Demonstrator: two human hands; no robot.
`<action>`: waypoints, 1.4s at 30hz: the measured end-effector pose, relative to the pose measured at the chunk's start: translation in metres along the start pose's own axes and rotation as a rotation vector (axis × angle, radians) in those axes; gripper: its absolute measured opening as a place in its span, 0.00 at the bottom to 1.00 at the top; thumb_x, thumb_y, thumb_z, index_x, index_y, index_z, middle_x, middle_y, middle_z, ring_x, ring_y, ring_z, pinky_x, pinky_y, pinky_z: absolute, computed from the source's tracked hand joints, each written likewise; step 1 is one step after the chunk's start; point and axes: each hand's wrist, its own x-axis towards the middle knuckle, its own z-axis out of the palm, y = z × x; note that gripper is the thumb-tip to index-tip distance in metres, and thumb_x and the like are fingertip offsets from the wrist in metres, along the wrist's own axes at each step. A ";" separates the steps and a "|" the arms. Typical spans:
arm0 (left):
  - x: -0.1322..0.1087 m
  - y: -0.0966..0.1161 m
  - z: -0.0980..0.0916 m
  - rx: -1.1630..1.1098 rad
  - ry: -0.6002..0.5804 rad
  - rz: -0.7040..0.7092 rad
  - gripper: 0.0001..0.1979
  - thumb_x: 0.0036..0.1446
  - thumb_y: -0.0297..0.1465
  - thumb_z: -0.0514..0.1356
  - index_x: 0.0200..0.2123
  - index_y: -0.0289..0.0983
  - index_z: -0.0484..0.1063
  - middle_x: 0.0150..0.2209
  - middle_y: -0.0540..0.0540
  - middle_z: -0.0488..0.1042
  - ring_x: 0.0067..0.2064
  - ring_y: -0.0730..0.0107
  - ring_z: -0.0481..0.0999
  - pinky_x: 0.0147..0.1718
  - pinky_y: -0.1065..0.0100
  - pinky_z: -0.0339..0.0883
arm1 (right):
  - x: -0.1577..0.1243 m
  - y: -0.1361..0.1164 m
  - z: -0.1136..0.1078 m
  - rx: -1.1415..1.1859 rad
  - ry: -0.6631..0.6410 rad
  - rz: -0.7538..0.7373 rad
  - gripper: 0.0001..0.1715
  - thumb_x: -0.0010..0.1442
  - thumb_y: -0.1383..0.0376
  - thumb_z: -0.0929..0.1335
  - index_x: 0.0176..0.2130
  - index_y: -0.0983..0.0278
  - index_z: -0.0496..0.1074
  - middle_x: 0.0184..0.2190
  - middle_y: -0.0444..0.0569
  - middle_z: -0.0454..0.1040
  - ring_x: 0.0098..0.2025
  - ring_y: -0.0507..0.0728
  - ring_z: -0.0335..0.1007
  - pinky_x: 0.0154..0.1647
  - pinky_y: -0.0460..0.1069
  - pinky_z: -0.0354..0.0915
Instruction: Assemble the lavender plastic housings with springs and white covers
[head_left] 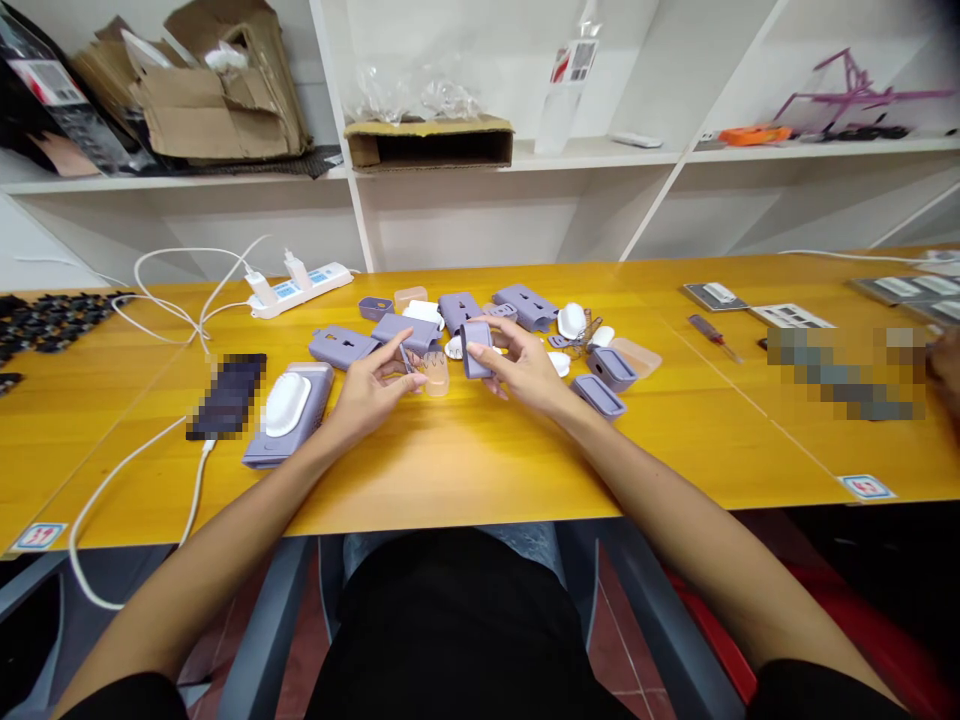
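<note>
My right hand (521,368) grips a small purple plastic casing (475,350) above the middle of the table. To its left, my left hand (375,385) pinches a thin purple piece (406,354) between thumb and fingers; its exact kind is hard to make out. Just beyond the hands lie purple shells with cut-outs (459,310), another long shell (526,306) and a translucent peach cover (437,378). Right of my right hand are two purple open-topped casings (598,396), white rounded parts (571,321) and a translucent peach lid (636,358).
At left are a purple block with a white oval top (288,404), a phone (227,396) on a white cable and a power strip (301,291). A screwdriver (715,336) lies at right, near another person's hand (946,365). White shelves (480,215) stand behind.
</note>
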 end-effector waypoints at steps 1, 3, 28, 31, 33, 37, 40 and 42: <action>-0.001 0.001 0.001 0.003 -0.017 -0.010 0.42 0.59 0.37 0.75 0.74 0.37 0.69 0.51 0.40 0.83 0.43 0.63 0.84 0.44 0.60 0.84 | 0.000 0.000 0.000 0.006 -0.012 0.001 0.42 0.60 0.37 0.78 0.62 0.55 0.72 0.41 0.47 0.81 0.19 0.50 0.64 0.15 0.50 0.61; -0.002 0.004 0.004 0.011 -0.031 -0.043 0.41 0.59 0.37 0.75 0.72 0.37 0.71 0.53 0.39 0.84 0.46 0.60 0.85 0.44 0.59 0.85 | 0.000 -0.001 -0.002 0.021 -0.028 -0.008 0.41 0.60 0.37 0.78 0.62 0.54 0.72 0.39 0.46 0.81 0.19 0.50 0.64 0.15 0.49 0.61; -0.012 0.028 -0.009 0.938 -0.426 0.009 0.33 0.58 0.54 0.74 0.59 0.41 0.78 0.41 0.44 0.84 0.43 0.52 0.82 0.41 0.61 0.66 | -0.001 -0.020 -0.055 -0.410 -0.382 0.250 0.33 0.58 0.45 0.81 0.53 0.62 0.78 0.26 0.43 0.76 0.21 0.52 0.66 0.20 0.48 0.58; -0.013 0.030 -0.008 0.988 -0.466 -0.007 0.36 0.56 0.57 0.74 0.60 0.42 0.78 0.43 0.43 0.84 0.45 0.50 0.82 0.40 0.61 0.65 | 0.000 -0.016 -0.054 -0.494 -0.462 0.306 0.31 0.61 0.43 0.79 0.50 0.64 0.80 0.21 0.43 0.74 0.20 0.54 0.66 0.20 0.49 0.56; -0.013 0.031 -0.008 0.996 -0.465 -0.014 0.37 0.55 0.58 0.74 0.60 0.42 0.78 0.45 0.42 0.84 0.46 0.48 0.82 0.40 0.62 0.65 | 0.000 -0.014 -0.055 -0.525 -0.482 0.315 0.30 0.63 0.42 0.78 0.48 0.64 0.81 0.21 0.44 0.75 0.21 0.54 0.67 0.21 0.49 0.57; -0.012 0.033 -0.009 0.930 -0.462 -0.041 0.36 0.57 0.56 0.73 0.61 0.42 0.79 0.41 0.44 0.84 0.44 0.51 0.82 0.40 0.62 0.64 | 0.001 -0.011 -0.056 -0.578 -0.503 0.280 0.27 0.65 0.44 0.76 0.47 0.64 0.82 0.24 0.46 0.77 0.24 0.54 0.71 0.23 0.49 0.62; -0.008 0.035 -0.014 0.813 -0.463 -0.089 0.34 0.59 0.52 0.73 0.63 0.42 0.78 0.36 0.48 0.83 0.36 0.58 0.80 0.38 0.63 0.65 | 0.001 -0.011 -0.056 -0.569 -0.500 0.284 0.26 0.65 0.44 0.76 0.46 0.64 0.82 0.26 0.47 0.77 0.24 0.55 0.71 0.23 0.49 0.62; -0.005 0.037 -0.018 0.733 -0.414 -0.121 0.30 0.61 0.50 0.71 0.61 0.41 0.79 0.33 0.49 0.83 0.34 0.61 0.79 0.37 0.63 0.65 | 0.001 -0.012 -0.056 -0.562 -0.470 0.294 0.27 0.65 0.43 0.77 0.46 0.63 0.82 0.25 0.47 0.77 0.24 0.55 0.71 0.22 0.49 0.62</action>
